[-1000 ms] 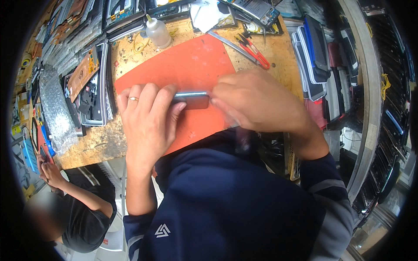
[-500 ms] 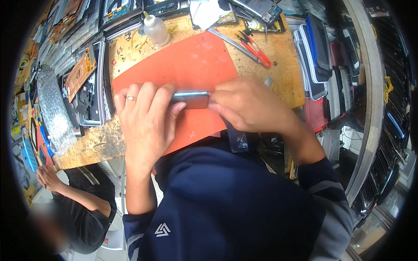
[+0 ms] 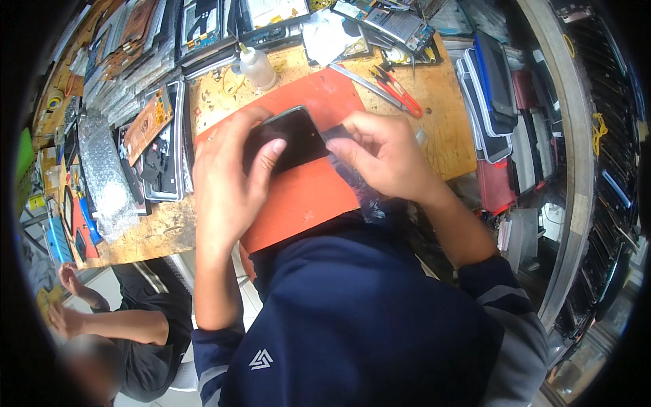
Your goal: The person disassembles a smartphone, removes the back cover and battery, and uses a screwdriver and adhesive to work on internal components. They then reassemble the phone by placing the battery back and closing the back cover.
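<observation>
A dark smartphone (image 3: 293, 144) lies tilted in my left hand (image 3: 227, 166), its glossy black face turned up toward me. My left thumb rests on that face, and the other fingers wrap round the far long side. At the phone's right end, my right hand (image 3: 386, 152) is closed in a pinch on a thin, dark see-through plastic film (image 3: 356, 183). The film hangs from the fingertips down past the mat's near right edge. Whether it touches the phone, I cannot tell. Beneath both hands spreads an orange mat (image 3: 305, 203) on the wooden bench.
Beyond the mat stand a squeeze bottle (image 3: 258, 68), a metal ruler (image 3: 366, 87) and red-handled cutters (image 3: 400, 93). Bubble wrap (image 3: 108, 176) and phone parts crowd the left. Phone cases (image 3: 491, 88) are stacked at right. Another person (image 3: 142, 339) sits at lower left.
The phone has turned from edge-on to face-up. My right hand now draws more of the film into sight. The whole view has shifted slightly, and the other person's hands have moved.
</observation>
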Motion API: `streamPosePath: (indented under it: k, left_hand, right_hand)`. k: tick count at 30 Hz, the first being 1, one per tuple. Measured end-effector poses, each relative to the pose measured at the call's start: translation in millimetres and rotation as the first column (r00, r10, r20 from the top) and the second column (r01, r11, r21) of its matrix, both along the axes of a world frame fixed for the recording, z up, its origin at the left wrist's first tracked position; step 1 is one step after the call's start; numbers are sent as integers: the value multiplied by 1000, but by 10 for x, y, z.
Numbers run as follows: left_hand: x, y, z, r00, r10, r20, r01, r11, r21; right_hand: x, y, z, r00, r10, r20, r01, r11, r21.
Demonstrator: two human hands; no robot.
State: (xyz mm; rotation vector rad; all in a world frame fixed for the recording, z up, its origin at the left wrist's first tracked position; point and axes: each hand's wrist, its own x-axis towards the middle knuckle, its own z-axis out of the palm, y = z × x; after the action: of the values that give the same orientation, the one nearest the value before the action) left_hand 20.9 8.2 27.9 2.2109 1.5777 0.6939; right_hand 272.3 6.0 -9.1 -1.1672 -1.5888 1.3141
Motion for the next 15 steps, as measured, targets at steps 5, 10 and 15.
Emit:
streamPosePath:
  k: [5, 10, 15]
  left_hand:
    - [-50, -32, -79, 992, -65, -108, 71, 996, 48]
    - [-17, -85, -157, 996, 1, 94, 2, 999, -35]
    - [101, -159, -117, 980, 108, 169, -77, 980, -184]
  right_hand:
    - [-55, 142, -87, 987, -37, -158, 33, 999, -25]
    - [-127, 173, -195, 962, -67, -266, 74, 997, 16]
    - [-219, 177, -279, 930, -121, -346, 136, 990, 19]
